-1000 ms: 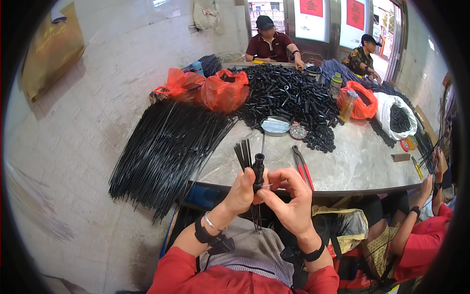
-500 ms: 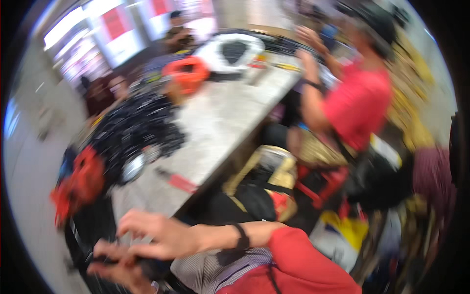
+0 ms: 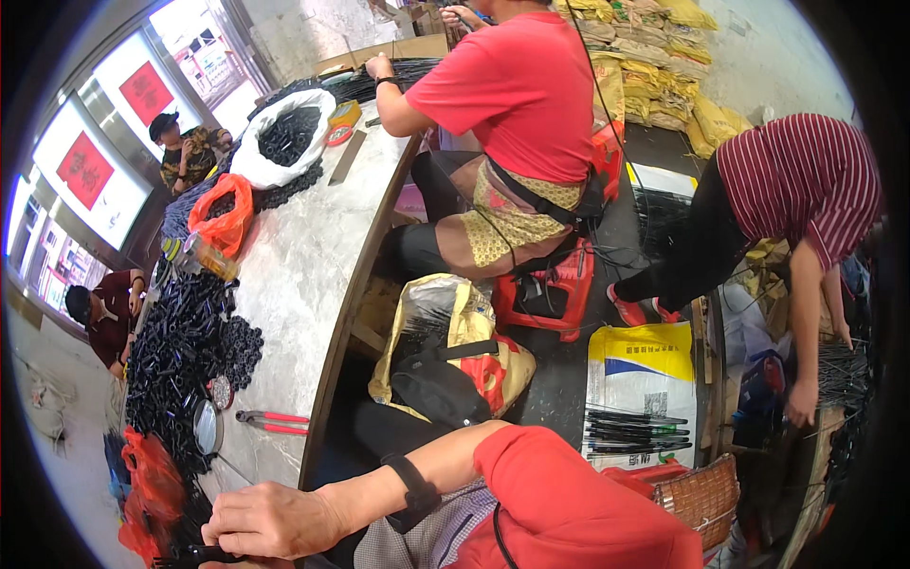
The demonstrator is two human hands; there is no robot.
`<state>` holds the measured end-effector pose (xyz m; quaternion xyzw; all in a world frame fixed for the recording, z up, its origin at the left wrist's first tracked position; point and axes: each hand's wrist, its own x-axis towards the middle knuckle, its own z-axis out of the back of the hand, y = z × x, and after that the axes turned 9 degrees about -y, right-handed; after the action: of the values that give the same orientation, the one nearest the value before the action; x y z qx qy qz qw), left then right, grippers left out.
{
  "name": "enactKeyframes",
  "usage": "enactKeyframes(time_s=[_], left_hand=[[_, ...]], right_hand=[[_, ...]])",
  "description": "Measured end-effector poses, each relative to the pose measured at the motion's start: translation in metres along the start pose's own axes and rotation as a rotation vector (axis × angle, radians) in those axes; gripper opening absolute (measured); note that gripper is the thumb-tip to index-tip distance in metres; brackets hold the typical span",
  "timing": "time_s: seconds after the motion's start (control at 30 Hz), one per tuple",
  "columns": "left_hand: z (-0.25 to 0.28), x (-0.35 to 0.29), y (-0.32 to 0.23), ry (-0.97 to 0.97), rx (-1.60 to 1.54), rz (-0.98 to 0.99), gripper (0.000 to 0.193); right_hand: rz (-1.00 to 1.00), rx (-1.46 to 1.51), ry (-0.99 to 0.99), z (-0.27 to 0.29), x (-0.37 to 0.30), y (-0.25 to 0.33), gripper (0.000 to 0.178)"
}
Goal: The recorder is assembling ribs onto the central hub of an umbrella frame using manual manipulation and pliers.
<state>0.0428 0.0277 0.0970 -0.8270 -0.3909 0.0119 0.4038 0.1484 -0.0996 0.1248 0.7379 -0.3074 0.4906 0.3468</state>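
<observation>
My right hand point(image 3: 275, 520) is at the lower left by the near end of the table, its fingers curled closed over something hidden. Only a sliver of my left hand point(image 3: 248, 563) shows beneath it at the bottom edge; its fingers are hidden. A dark bundle of thin pieces point(image 3: 194, 555) pokes out beside both hands; its kind cannot be made out. Above my right hand, red-handled pliers point(image 3: 275, 420) lie on the grey stone-look table point(image 3: 303, 284). To their left spreads a heap of small black plastic parts point(image 3: 180, 351), with a round metal dish point(image 3: 207, 427) at its edge.
Red plastic bags point(image 3: 152, 484) hang at the table's left. Farther back are an orange bag point(image 3: 223, 213) and a white sack point(image 3: 248, 161) of black parts. A co-worker point(image 3: 521, 95) sits at right; another point(image 3: 796, 190) bends over rods. A yellow sack point(image 3: 450, 332) stands beside the table.
The view has swung right and steadied, bringing the bending co-worker into sight. My right hand, spread before, is now curled closed; my left hand has mostly slipped below the lower edge.
</observation>
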Motion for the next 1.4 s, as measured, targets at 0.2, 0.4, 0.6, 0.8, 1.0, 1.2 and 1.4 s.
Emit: enactKeyframes(time_s=[0.2, 0.4, 0.6, 0.8, 1.0, 1.2, 1.4], left_hand=[[-0.006, -0.002, 0.008, -0.024, -0.216, 0.01, 0.047], [-0.009, -0.013, 0.015, -0.068, -0.435, 0.013, 0.049], [-0.013, -0.022, 0.021, -0.116, -0.664, 0.029, 0.051], [-0.013, -0.026, 0.022, -0.172, -0.884, 0.026, 0.054], [-0.008, -0.028, 0.021, -0.158, 0.628, -0.365, 0.049], [-0.025, -0.022, 0.019, -0.152, 0.578, -0.239, 0.063], [-0.012, -0.018, 0.008, -0.101, 0.543, -0.233, 0.066]], right_hand=[[0.029, -0.185, 0.002, 0.0, 0.0, 0.014, 0.021], [-0.003, -0.279, -0.009, -0.006, -0.006, 0.027, 0.023], [-0.031, -0.322, 0.018, -0.012, -0.015, 0.031, 0.023], [-0.244, -0.192, 0.072, -0.01, -0.013, 0.039, 0.021], [-0.531, -0.052, 0.291, 0.004, -0.031, 0.016, 0.021], [-0.832, -0.216, -0.004, 0.189, 0.051, 0.026, 0.03], [-0.421, -1.027, -0.612, 0.451, 0.189, 0.128, 0.032]])
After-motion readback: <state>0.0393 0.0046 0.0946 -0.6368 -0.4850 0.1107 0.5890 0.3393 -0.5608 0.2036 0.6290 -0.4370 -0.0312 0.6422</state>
